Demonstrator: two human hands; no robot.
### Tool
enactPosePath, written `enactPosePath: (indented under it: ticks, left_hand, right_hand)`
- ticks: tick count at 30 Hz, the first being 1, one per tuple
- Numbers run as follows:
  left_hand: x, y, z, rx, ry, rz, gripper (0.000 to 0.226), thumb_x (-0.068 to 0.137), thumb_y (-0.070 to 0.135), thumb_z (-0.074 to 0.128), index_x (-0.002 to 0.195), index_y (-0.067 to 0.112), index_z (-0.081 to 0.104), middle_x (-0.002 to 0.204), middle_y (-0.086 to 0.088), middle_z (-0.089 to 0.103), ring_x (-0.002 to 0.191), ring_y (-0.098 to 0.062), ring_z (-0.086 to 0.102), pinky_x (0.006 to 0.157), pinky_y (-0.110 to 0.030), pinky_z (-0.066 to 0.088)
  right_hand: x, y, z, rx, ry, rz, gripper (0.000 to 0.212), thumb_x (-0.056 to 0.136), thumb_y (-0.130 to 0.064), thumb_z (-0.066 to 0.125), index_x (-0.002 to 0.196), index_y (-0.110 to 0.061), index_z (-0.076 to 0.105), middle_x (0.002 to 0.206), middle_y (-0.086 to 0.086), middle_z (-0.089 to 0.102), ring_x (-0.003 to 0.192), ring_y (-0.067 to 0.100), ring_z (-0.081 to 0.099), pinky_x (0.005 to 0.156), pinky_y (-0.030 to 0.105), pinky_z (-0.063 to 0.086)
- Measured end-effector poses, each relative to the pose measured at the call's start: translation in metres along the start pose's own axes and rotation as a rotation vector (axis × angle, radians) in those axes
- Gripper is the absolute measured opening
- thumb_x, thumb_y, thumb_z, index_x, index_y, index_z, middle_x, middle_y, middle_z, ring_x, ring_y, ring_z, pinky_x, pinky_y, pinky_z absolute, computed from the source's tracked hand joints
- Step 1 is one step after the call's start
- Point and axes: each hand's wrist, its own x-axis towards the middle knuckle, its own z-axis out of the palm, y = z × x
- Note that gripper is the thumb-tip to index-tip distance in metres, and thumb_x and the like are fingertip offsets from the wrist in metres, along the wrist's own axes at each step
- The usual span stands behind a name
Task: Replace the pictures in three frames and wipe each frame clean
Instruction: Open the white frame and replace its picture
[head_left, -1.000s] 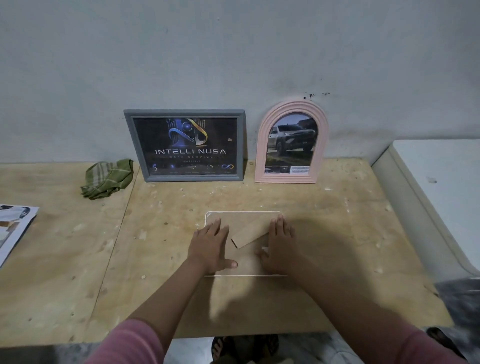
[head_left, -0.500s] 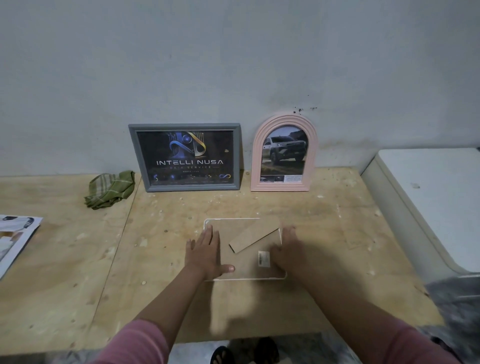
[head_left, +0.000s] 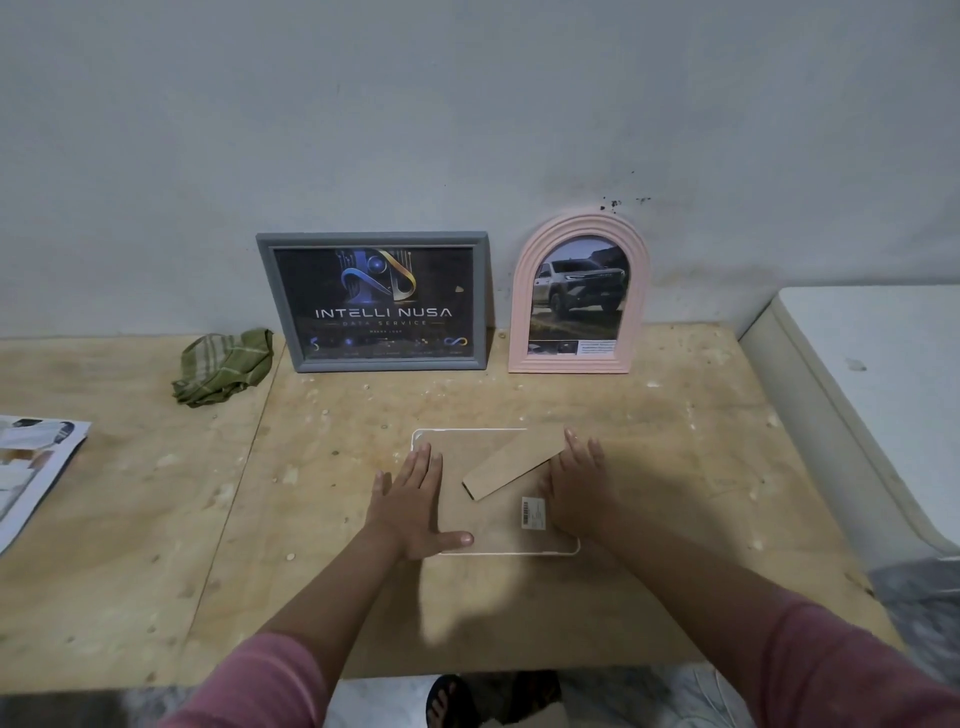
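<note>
A white-rimmed frame (head_left: 483, 530) lies face down on the wooden table, its brown backing board up, with a fold-out stand (head_left: 511, 467) and a barcode sticker. My left hand (head_left: 410, 504) rests flat on the frame's left edge, fingers straight, thumb along the near edge. My right hand (head_left: 576, 486) lies at the frame's right edge with fingers extended. A grey rectangular frame (head_left: 374, 301) with a dark logo picture and a pink arched frame (head_left: 579, 296) with a car picture lean against the wall. A green checked cloth (head_left: 223, 366) lies crumpled left of the grey frame.
Printed pictures (head_left: 31, 467) lie at the table's left edge. A white cabinet or appliance (head_left: 872, 395) stands against the table's right side. The wall rises directly behind the leaning frames. Feet in sandals show below the table's near edge.
Both hands slid apart from the middle of the backing board to the frame's left and right edges, uncovering the barcode sticker. The camera view shifted slightly.
</note>
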Motion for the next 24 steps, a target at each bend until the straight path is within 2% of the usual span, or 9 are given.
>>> enactPosePath:
  ticks: [2,4,6,9,14,24]
  left_hand:
    - [-0.001,0.001,0.000,-0.004,-0.003,-0.009,0.125,0.067,0.082,0.049,0.149,0.015,-0.019,0.155,-0.002,-0.026,0.145,-0.018,-0.018,0.115,-0.055,-0.003]
    - [-0.002,0.003,-0.002,0.012,-0.010,-0.020,0.124,0.068,0.082,0.049,0.149,0.015,-0.018,0.156,-0.002,-0.026,0.146,-0.019,-0.017,0.115,-0.054,-0.003]
    - [-0.003,0.004,-0.002,0.021,-0.002,-0.034,0.123,0.068,0.082,0.048,0.149,0.016,-0.018,0.156,-0.002,-0.024,0.146,-0.019,-0.016,0.115,-0.054,-0.003]
    - [-0.003,0.004,-0.002,0.014,-0.002,-0.043,0.123,0.068,0.082,0.049,0.149,0.017,-0.018,0.156,0.000,-0.025,0.146,-0.017,-0.017,0.115,-0.054,-0.003]
    - [0.000,-0.002,0.002,-0.007,-0.025,0.003,0.130,0.064,0.083,0.052,0.147,0.017,-0.024,0.153,0.001,-0.031,0.144,-0.017,-0.022,0.114,-0.056,-0.005]
    - [-0.008,0.003,0.005,-0.037,-0.005,-0.019,0.120,0.072,0.077,0.050,0.149,0.014,-0.017,0.155,-0.004,-0.028,0.145,-0.020,-0.020,0.114,-0.055,-0.004]
  right_hand:
    - [0.001,-0.002,0.001,-0.044,-0.007,-0.003,0.050,0.073,-0.031,0.030,0.067,0.000,0.068,0.088,0.025,0.070,0.108,0.040,0.062,0.096,0.049,0.028]
    - [-0.003,-0.004,-0.001,-0.042,-0.013,-0.002,0.048,0.073,-0.031,0.030,0.069,-0.002,0.068,0.090,0.020,0.071,0.109,0.035,0.062,0.093,0.047,0.028]
    - [-0.013,-0.004,-0.001,-0.041,-0.031,-0.003,0.048,0.072,-0.032,0.031,0.078,-0.005,0.070,0.097,0.014,0.071,0.110,0.028,0.063,0.091,0.052,0.037]
    - [-0.028,-0.005,0.005,-0.018,-0.005,-0.007,0.057,0.073,-0.034,0.032,0.101,-0.003,0.070,0.110,0.012,0.068,0.109,0.028,0.064,0.079,0.059,0.049]
    - [-0.062,-0.011,0.018,0.017,0.051,-0.055,0.059,0.079,-0.032,0.032,0.116,-0.001,0.065,0.121,0.015,0.064,0.113,0.029,0.061,0.080,0.052,0.051]
    - [-0.062,-0.014,0.018,-0.003,0.025,-0.029,0.056,0.078,-0.031,0.036,0.116,-0.003,0.066,0.122,0.014,0.064,0.111,0.028,0.063,0.079,0.048,0.053]
